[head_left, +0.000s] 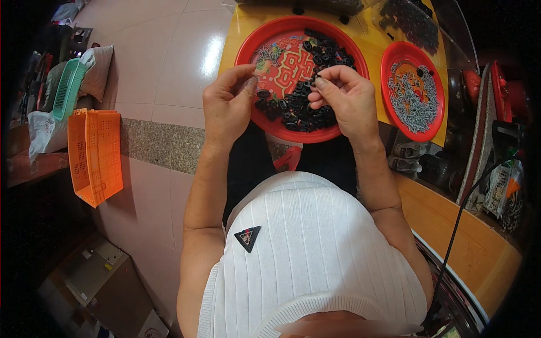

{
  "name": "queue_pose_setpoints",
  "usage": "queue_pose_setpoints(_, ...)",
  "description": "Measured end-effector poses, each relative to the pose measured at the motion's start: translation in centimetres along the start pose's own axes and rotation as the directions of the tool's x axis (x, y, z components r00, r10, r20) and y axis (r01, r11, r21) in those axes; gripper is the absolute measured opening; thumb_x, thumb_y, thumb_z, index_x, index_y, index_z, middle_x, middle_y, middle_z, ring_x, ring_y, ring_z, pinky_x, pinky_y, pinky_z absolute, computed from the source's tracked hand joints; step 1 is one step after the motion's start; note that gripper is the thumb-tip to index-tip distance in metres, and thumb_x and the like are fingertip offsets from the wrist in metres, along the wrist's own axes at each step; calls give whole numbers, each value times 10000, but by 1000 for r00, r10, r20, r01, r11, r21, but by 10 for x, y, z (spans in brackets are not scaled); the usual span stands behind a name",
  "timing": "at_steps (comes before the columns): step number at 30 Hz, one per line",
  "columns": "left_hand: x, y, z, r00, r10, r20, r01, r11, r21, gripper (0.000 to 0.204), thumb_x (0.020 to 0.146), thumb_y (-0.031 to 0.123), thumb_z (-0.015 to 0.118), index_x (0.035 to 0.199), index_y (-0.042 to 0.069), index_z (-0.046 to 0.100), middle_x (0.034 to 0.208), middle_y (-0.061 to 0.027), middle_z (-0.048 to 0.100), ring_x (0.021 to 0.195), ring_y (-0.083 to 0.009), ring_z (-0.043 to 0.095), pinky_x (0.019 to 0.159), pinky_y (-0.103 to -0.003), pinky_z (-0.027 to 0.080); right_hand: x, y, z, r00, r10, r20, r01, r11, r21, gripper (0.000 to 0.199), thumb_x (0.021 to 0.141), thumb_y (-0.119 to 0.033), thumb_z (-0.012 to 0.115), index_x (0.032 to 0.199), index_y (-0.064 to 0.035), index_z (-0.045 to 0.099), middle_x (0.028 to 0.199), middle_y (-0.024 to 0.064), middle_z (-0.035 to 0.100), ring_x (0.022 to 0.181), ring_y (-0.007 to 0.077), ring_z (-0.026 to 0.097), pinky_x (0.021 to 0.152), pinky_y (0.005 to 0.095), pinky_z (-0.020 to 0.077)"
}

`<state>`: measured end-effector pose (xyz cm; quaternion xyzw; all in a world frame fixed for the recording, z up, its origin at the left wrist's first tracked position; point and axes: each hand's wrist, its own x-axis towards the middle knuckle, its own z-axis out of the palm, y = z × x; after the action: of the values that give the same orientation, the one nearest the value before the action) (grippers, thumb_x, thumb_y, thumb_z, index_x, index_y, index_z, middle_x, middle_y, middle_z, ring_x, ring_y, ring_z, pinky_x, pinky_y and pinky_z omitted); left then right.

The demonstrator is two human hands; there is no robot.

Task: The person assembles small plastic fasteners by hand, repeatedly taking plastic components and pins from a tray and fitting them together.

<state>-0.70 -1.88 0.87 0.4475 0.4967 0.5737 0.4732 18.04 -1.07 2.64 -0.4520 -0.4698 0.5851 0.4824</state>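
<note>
A large red round tray (pixel 243 53) with a gold pattern lies in front of me on a yellow table. Small black plastic parts (pixel 307 115), many of them ring-shaped, fill its right and near side. A little heap of silvery screws (pixel 270 53) sits at its far left. Over the tray's left rim, my left hand (pixel 230 107) is closed, thumb and forefinger together; what they hold, if anything, is too small to make out. Above the black parts, my right hand (pixel 350 101) pinches a small black part (pixel 318 78) between thumb and forefinger.
A smaller red tray (pixel 387 73) full of silvery screws (pixel 414 104) stands to the right on the yellow table (pixel 366 31). Behind it, a clear bin (pixel 411 25) holds dark parts. On the floor at left are an orange crate (pixel 96 158) and a green basket (pixel 69 87).
</note>
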Motion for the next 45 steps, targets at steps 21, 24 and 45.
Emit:
queue_pose_setpoints(21,7,-12,9,954,176,243,-236,940,248,274,697,-75,585,966,-28,561,834,-100,578,717,-199,572,586,-266,452,-10,5,-3,994,111,5,-111,993,-41,71,811,-22,540,863,25,549,714,55,572,600,83,563,517,181,479)
queue_pose_setpoints(24,-1,-7,5,913,-217,345,357,835,-420,214,756,-65,571,965,-16,561,842,-84,582,706,-153,579,580,-230,465,-10,3,-2,992,122,14,-122,992,20,86,797,-37,553,861,20,550,706,45,570,593,80,568,512,178,471)
queue_pose_setpoints(45,-22,-9,11,911,-184,370,386,698,-603,251,770,-48,565,1019,-16,546,801,-91,579,687,-154,582,615,-243,484,-17,-15,22,994,106,20,-101,982,-157,54,784,-34,554,802,15,542,671,18,563,574,52,531,506,188,448)
